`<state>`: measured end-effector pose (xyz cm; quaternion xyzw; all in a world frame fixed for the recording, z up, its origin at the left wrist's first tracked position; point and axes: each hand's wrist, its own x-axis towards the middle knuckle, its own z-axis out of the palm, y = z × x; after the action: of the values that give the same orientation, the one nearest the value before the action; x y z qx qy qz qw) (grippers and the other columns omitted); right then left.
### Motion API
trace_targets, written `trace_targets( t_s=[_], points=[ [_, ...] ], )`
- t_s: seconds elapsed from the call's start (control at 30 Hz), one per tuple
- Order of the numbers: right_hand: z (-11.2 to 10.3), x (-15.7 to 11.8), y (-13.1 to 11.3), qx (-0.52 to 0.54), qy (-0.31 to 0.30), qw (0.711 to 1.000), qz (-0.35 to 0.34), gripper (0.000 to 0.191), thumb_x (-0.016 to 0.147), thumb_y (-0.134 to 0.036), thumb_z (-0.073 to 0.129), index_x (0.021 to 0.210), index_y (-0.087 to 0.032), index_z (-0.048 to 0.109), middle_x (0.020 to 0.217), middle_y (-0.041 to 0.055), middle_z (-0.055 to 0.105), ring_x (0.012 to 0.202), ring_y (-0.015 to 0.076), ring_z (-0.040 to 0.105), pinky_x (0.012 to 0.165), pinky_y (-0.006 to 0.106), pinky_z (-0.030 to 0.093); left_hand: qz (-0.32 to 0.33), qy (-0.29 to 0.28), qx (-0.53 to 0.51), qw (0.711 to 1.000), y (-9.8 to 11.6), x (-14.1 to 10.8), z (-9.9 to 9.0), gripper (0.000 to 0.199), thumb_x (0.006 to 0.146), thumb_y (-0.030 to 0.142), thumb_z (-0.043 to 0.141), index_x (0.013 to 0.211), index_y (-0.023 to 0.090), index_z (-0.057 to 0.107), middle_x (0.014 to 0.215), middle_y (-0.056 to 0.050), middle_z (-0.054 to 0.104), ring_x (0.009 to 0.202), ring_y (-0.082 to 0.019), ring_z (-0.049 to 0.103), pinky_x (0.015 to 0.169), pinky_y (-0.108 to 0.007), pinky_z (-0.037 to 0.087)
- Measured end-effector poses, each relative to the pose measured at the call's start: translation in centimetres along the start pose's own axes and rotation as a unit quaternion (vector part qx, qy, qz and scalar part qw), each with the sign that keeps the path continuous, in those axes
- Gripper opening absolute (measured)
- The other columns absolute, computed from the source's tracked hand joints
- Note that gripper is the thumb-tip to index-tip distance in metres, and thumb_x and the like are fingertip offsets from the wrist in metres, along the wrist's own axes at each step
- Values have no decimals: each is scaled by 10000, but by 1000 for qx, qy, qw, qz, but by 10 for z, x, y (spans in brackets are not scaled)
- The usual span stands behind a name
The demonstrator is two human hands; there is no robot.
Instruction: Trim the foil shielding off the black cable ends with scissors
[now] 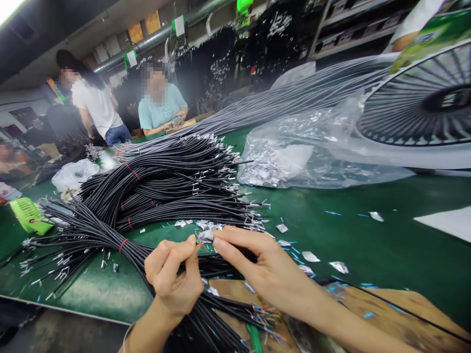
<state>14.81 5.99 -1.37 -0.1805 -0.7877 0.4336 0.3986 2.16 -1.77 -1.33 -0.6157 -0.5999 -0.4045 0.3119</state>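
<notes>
On my screen, foil [208,235] lies in the right hand's [265,264] pinch, just right of thin wires [200,239] pinched by the left hand [172,274]

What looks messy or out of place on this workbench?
Silvery scraps and short blue offcuts lie loose on the green tabletop, right of the hands, outside the clear plastic bag holding similar scraps. That looks untidy; no damage stands out.
</notes>
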Motion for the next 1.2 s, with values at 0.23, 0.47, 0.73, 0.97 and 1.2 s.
trace_targets(
  t_s=[0.23,0.47,0.73,0.97,1.2],
  points=[
    [1,-1,2,4,2,1000,2,249,919,-243,452,889,-203,696,799,10,667,732,144,602,652,225,465,5,8,42,999,1,-1,2,263,810,82,540,558,142,588,528,-19,597,470,-90,519,473,-204,392],
    [1,-3,3,6,0,1000,0,244,923,-238,453,862,-217,688,762,-10,644,728,132,590,638,215,445,15,-3,53,998,1,-1,0,304,823,101,525,528,148,582,507,-20,579,446,-91,492,449,-210,368],
    [1,-3,3,6,2,1000,10,272,918,-261,449,778,-195,673,749,1,645,683,133,570,636,225,467,26,5,48,998,1,0,1,235,801,95,544,579,138,605,512,-20,576,461,-91,503,462,-198,392],
    [1,-3,5,-23,30,999,-17,233,902,-233,475,910,-219,707,773,19,672,738,159,617,619,231,492,14,-15,33,999,1,0,1,213,794,93,559,598,141,626,531,-29,606,481,-98,533,492,-197,430],
    [1,-4,3,-60,65,996,-27,235,898,-219,479,899,-228,714,746,13,672,715,157,616,597,226,487,-24,-34,-63,997,-4,-2,1,166,847,137,520,780,145,672,677,-23,689,568,-93,584,548,-187,461]
  ],
)
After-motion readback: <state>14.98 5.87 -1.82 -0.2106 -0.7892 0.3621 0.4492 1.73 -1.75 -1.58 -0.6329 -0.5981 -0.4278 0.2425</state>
